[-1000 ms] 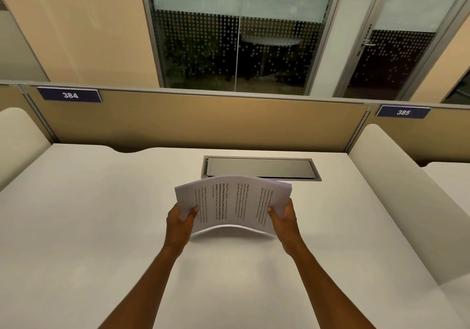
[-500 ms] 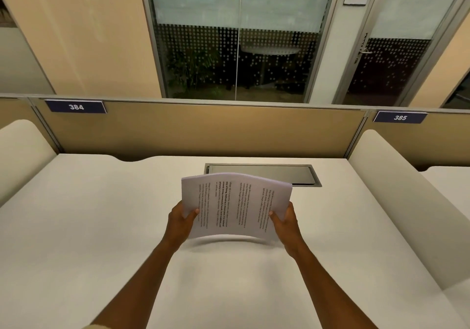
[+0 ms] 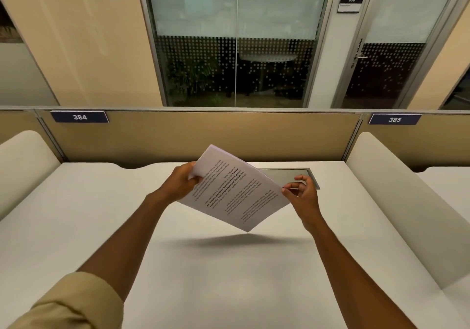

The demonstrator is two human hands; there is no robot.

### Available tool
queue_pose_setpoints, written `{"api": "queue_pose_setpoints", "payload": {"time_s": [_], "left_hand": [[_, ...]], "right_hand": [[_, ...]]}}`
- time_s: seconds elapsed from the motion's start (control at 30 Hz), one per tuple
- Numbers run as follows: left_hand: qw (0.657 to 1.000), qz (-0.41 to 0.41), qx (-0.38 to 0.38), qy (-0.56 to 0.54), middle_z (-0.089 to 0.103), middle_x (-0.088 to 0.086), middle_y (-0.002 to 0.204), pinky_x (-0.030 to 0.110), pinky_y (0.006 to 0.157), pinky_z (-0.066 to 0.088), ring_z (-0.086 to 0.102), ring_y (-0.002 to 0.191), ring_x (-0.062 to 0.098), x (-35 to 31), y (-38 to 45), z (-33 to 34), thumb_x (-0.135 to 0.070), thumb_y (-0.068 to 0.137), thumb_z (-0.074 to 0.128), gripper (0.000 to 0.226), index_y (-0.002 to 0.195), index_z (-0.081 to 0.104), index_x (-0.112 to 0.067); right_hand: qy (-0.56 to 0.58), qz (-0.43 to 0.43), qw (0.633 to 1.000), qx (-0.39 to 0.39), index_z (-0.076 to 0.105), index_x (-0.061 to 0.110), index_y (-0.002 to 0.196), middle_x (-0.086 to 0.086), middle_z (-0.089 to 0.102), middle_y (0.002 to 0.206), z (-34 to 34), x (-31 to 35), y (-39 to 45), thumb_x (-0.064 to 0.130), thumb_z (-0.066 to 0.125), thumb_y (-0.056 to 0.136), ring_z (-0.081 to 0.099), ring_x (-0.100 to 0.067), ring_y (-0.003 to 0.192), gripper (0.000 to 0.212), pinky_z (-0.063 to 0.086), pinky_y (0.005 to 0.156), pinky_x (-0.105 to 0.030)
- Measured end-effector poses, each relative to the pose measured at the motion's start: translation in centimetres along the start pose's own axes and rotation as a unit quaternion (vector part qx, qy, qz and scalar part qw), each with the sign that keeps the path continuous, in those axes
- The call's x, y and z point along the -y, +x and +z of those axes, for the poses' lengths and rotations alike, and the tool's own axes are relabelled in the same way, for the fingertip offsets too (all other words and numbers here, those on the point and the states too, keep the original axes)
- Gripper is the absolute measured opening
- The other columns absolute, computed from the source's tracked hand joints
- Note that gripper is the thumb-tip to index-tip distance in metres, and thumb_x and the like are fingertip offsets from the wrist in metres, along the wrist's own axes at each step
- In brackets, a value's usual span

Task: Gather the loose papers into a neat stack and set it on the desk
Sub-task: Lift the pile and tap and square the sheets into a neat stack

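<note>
A stack of white printed papers (image 3: 235, 191) hangs in the air above the white desk (image 3: 229, 277), turned so one corner points down and its shadow falls on the desktop below. My left hand (image 3: 181, 182) grips the stack's upper left edge. My right hand (image 3: 302, 192) pinches the right corner between thumb and fingertips. The text on the top sheet faces me, rotated.
A grey metal cable hatch (image 3: 292, 177) is set into the desk behind the papers. Cream side dividers stand at the left (image 3: 23, 166) and right (image 3: 396, 196). A tan partition (image 3: 203, 135) with labels 384 and 385 closes the back.
The stack was held level by both side edges; now it is lifted higher and rotated so a corner points down. My left hand rose; my right moved to the corner.
</note>
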State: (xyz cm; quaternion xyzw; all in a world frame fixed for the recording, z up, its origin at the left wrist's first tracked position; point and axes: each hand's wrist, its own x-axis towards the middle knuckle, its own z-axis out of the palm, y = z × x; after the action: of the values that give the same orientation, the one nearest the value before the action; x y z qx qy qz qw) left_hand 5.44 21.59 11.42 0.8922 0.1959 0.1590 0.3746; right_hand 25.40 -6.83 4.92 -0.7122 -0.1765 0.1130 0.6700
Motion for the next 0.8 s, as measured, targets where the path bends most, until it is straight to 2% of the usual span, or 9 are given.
{"api": "queue_pose_setpoints", "payload": {"time_s": [0.13,0.2,0.27,0.33,0.43,0.5,0.6,0.7,0.8], "left_hand": [[0.998,0.042,0.039,0.026,0.069,0.005,0.107,0.043,0.083,0.055,0.066,0.098,0.024,-1.7,0.5,-0.1,-0.006,0.093,0.052,0.021,0.11,0.063,-0.011],[0.997,0.054,0.048,0.033,0.069,0.004,0.106,0.042,0.082,0.056,0.066,0.097,0.022,-2.5,0.7,0.2,-0.007,0.094,0.051,0.02,0.109,0.063,-0.013],[0.996,0.06,0.058,0.035,0.069,0.003,0.106,0.038,0.079,0.056,0.066,0.096,0.021,-3.3,0.8,0.4,-0.007,0.095,0.051,0.02,0.11,0.062,-0.014],[0.994,0.069,0.066,0.047,0.068,0.003,0.105,0.034,0.075,0.055,0.065,0.094,0.021,-3.9,1.1,0.5,-0.008,0.094,0.052,0.019,0.109,0.061,-0.013],[0.991,0.08,0.075,0.07,0.067,0.002,0.101,0.027,0.068,0.051,0.064,0.09,0.021,-4.5,1.4,0.7,-0.009,0.094,0.052,0.013,0.104,0.06,-0.012],[0.99,0.087,0.075,0.08,0.066,0.001,0.098,0.028,0.067,0.05,0.064,0.088,0.021,-4.8,1.4,0.7,-0.009,0.094,0.052,0.009,0.1,0.059,-0.012],[0.992,0.085,0.069,0.067,0.068,0.003,0.099,0.033,0.068,0.055,0.066,0.089,0.022,-5.0,1.2,0.7,-0.011,0.093,0.054,0.008,0.1,0.059,-0.011],[0.996,0.07,0.038,0.047,0.07,0.004,0.095,0.045,0.074,0.06,0.068,0.086,0.023,-4.8,0.8,0.6,-0.018,0.091,0.061,0.008,0.096,0.062,-0.012],[0.999,0.034,-0.005,0.036,0.071,0.007,0.088,0.047,0.071,0.061,0.069,0.08,0.026,-4.1,0.1,0.4,-0.027,0.085,0.073,0.021,0.086,0.063,-0.008]], "right_hand": [[-0.071,-0.037,0.995,0.065,0.048,0.027,0.124,-0.003,0.066,0.098,0.2,1.2,0.2,0.021,0.08,0.078,0.067,-0.02,0.09,0.057,0.06,0.078,-0.033],[-0.109,-0.058,0.987,0.1,0.046,0.029,0.132,0.001,0.062,0.106,0.9,2.1,0.1,0.031,0.08,0.077,0.064,-0.016,0.093,0.065,0.06,0.075,-0.029],[-0.152,-0.088,0.977,0.124,0.046,0.031,0.135,0.008,0.06,0.11,1.8,3.0,-0.3,0.038,0.079,0.077,0.062,-0.01,0.095,0.067,0.055,0.069,-0.018],[-0.171,-0.106,0.97,0.14,0.049,0.031,0.133,0.01,0.06,0.111,2.6,3.7,-0.7,0.039,0.075,0.081,0.061,-0.007,0.094,0.059,0.051,0.064,-0.013],[-0.176,-0.118,0.965,0.155,0.055,0.033,0.121,0.008,0.064,0.106,3.5,4.4,-1.2,0.037,0.067,0.088,0.064,-0.01,0.09,0.035,0.053,0.064,-0.014],[-0.189,-0.119,0.961,0.161,0.058,0.027,0.115,0.004,0.066,0.101,3.9,4.7,-1.3,0.036,0.062,0.092,0.066,-0.014,0.087,0.025,0.057,0.065,-0.022],[-0.192,-0.111,0.963,0.154,0.061,0.021,0.112,-0.001,0.068,0.098,4.1,4.8,-1.5,0.034,0.058,0.095,0.068,-0.019,0.086,0.022,0.061,0.072,-0.037],[-0.188,-0.114,0.964,0.149,0.059,0.024,0.107,0.002,0.068,0.094,3.9,4.9,-1.9,0.033,0.056,0.096,0.068,-0.016,0.084,0.015,0.061,0.069,-0.032],[-0.178,-0.111,0.968,0.139,0.058,0.027,0.103,0.007,0.067,0.092,3.5,5.0,-2.2,0.032,0.057,0.095,0.068,-0.011,0.081,0.009,0.059,0.064,-0.023]]}}
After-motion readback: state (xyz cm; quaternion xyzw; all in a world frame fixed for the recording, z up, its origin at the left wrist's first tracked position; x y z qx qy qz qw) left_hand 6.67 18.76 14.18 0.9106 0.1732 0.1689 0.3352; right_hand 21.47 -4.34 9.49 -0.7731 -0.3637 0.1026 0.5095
